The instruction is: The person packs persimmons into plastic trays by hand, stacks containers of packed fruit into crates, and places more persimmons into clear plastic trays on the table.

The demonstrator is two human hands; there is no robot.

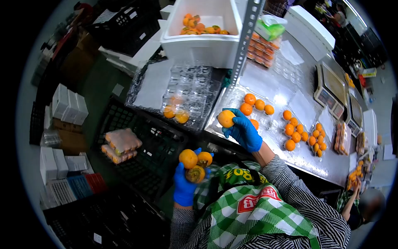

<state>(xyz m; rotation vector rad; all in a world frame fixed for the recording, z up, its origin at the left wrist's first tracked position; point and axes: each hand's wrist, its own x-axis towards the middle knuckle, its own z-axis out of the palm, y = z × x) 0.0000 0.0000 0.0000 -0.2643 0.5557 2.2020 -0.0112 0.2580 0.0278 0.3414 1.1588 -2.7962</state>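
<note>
Three orange persimmons point(188, 159) rest in my blue-gloved left hand point(185, 187), its fingers curled round them in front of my apron. One of these shows its leafy calyx. My right hand point(246, 133), also gloved, grips a single persimmon point(226, 118) by its side above the near edge of the metal table point(265, 151). Ahead and to the left lies a clear plastic tray point(188, 85) with persimmons in the cups at its near end. Loose persimmons point(249, 99) sit on the table just beyond my right hand.
A white foam box point(201, 47) holding persimmons stands ahead, beside a perforated metal post point(244, 45). Two packed trays point(120, 145) lie in a black crate point(145, 166) at left. Scales point(331, 89) stand on the table at right, where another person point(352, 203) is working.
</note>
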